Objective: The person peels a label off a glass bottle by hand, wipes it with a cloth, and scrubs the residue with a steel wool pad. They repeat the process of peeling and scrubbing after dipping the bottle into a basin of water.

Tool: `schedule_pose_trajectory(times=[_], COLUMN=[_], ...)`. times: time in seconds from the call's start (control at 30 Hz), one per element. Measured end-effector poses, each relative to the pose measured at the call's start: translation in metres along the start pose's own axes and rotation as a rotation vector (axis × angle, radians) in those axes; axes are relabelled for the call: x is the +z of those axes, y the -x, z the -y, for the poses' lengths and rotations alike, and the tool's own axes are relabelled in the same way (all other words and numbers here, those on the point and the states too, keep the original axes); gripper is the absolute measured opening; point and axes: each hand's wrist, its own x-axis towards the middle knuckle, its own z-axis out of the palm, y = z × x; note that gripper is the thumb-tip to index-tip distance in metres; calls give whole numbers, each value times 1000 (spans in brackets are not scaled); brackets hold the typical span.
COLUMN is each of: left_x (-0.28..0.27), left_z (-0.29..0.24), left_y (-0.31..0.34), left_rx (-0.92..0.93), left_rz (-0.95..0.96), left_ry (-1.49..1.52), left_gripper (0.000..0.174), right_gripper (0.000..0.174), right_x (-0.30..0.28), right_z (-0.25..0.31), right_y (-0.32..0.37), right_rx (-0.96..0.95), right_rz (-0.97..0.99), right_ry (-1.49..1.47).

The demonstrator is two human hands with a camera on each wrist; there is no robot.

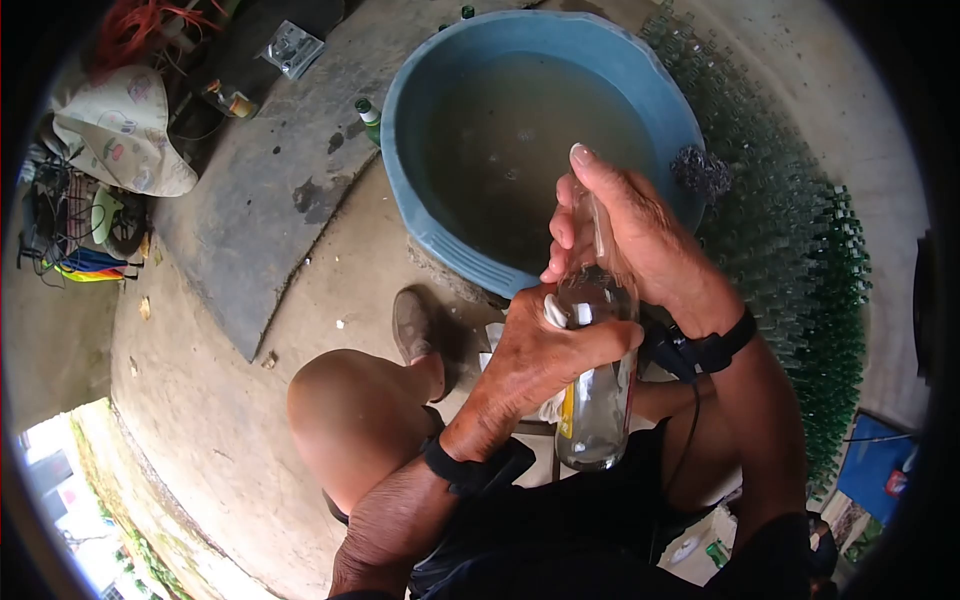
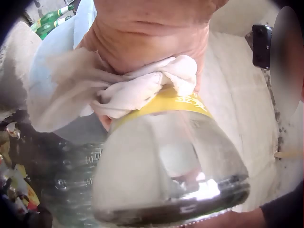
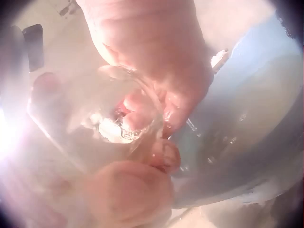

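Observation:
A clear glass bottle (image 1: 592, 430) with a yellow label slants over the person's lap, base toward the body and neck toward the basin. The left hand (image 1: 540, 345) grips its body, thumb across the glass. A white cloth (image 2: 137, 92) is bunched between that hand and the bottle, just above the yellow label band (image 2: 164, 105) in the left wrist view. Around the neck curl the fingers of the right hand (image 1: 640, 225), with its thumb pointing up along it. The right wrist view is hazy, with the glass blurred in front of the fingers.
A blue basin (image 1: 398, 165) of cloudy water stands ahead. A dark scouring pad (image 1: 701, 172) sits on its right rim. Many clear bottles (image 1: 765, 250) and green bottles (image 1: 840, 290) crowd the right side. One green bottle (image 1: 369, 120) stands left of the basin, near a grey mat (image 1: 250, 240).

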Motion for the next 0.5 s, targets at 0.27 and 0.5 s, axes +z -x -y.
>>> schedule_pose_trajectory(times=[0.27, 0.5], left_x=[-4, 5], left_z=[-8, 8], left_y=[10, 2], left_rx=[-44, 123], left_rz=[150, -88], left_ry=[371, -84], left_gripper=[40, 34], right_gripper=[45, 44], right_x=[3, 17], right_z=[-2, -3], right_y=[-3, 7], right_rx=[9, -124], right_rz=[248, -103], right_ry=[-426, 209])
